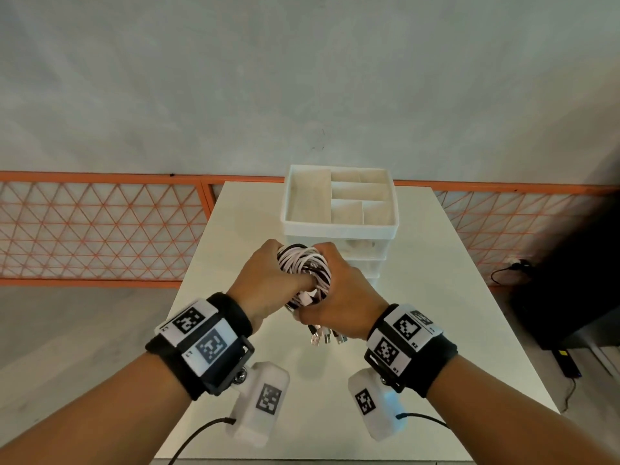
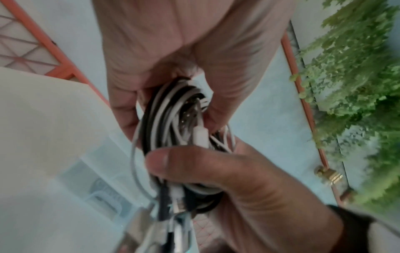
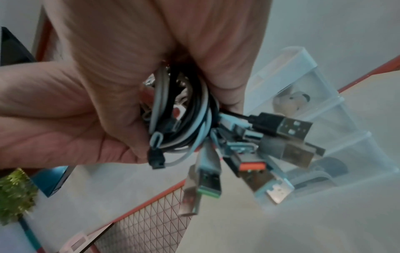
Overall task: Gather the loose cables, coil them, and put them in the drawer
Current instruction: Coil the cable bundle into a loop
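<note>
A coiled bundle of white and black cables (image 1: 303, 268) is held above the white table (image 1: 436, 297), just in front of the drawer unit (image 1: 365, 260). My left hand (image 1: 265, 276) grips the coil's left side, fingers curled over its top. My right hand (image 1: 339, 293) grips the right side, its thumb pressed on the strands (image 2: 184, 164). Several USB plugs (image 1: 323, 337) hang below the hands and fan out in the right wrist view (image 3: 281, 137). The bundle (image 3: 184, 119) fills both palms. The drawer unit is a stack of translucent drawers (image 3: 324, 106) with small items inside.
A white tray with compartments (image 1: 339, 226) sits on top of the drawer unit. An orange lattice fence (image 1: 100, 229) runs behind the table. A black box (image 1: 570, 297) and a cable lie on the floor at right. Green plants (image 2: 357, 85) show in the left wrist view.
</note>
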Motion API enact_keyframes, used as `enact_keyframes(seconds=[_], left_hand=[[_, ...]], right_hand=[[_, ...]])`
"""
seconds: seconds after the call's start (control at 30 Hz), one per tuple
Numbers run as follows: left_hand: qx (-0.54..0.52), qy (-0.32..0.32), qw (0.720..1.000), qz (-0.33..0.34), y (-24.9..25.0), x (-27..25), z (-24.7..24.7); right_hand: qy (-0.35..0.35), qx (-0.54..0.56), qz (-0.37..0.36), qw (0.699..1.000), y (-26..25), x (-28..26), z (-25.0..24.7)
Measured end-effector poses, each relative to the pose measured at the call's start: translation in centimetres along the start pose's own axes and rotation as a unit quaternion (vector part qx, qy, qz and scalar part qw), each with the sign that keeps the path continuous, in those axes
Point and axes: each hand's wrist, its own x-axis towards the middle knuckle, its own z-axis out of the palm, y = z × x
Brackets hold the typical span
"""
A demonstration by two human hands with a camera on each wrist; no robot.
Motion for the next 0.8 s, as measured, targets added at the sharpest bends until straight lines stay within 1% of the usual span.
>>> enact_keyframes(seconds=[0.13,0.2,0.27,0.33,0.37,0.43,0.5,0.6,0.67,0.7,0.73,0.8], left_hand=[[0.093,0.027,0.993,0.062,-0.6,0.1,0.2],[0.131,0.058,0.985,0.092,-0.8,0.1,0.4],[0.154,0.098,0.978,0.098,-0.9,0.3,0.7],[0.171,0.117,0.974,0.088,-1.1,0.5,1.2],[0.17,0.113,0.976,0.081,-1.2,0.6,1.4],[0.136,0.091,0.985,0.055,-1.3,0.5,1.5],[0.081,0.06,0.995,0.012,-1.5,0.5,1.2],[-0.009,-0.028,0.998,-0.049,-1.8,0.4,0.4],[-0.074,-0.091,0.991,-0.066,-2.1,0.3,-0.2],[-0.091,-0.107,0.988,-0.063,-2.2,0.3,-0.4],[-0.086,-0.104,0.99,-0.052,-2.5,0.3,-0.5],[-0.034,-0.048,0.998,-0.027,-3.0,0.5,-0.3]], right_hand=[[0.003,0.016,-0.009,1.0,0.2,0.4,-0.5],[0.003,0.032,-0.017,0.999,0.3,0.6,-0.5],[-0.012,0.031,-0.029,0.999,0.1,0.6,-0.2],[-0.012,0.015,-0.034,0.999,0.1,0.7,0.4],[0.001,0.009,-0.03,0.999,0.3,0.9,0.5],[0.018,0.008,0.002,1.0,0.8,1.4,0.5],[-0.007,0.035,0.045,0.998,1.6,1.8,0.2],[-0.051,0.072,0.065,0.994,2.3,1.9,-0.4],[-0.059,0.086,0.06,0.993,2.4,1.9,-0.6],[-0.06,0.087,0.056,0.993,2.4,1.9,-0.7],[-0.06,0.088,0.053,0.993,2.4,1.9,-0.7],[-0.052,0.085,0.043,0.994,2.4,2.0,-0.5]])
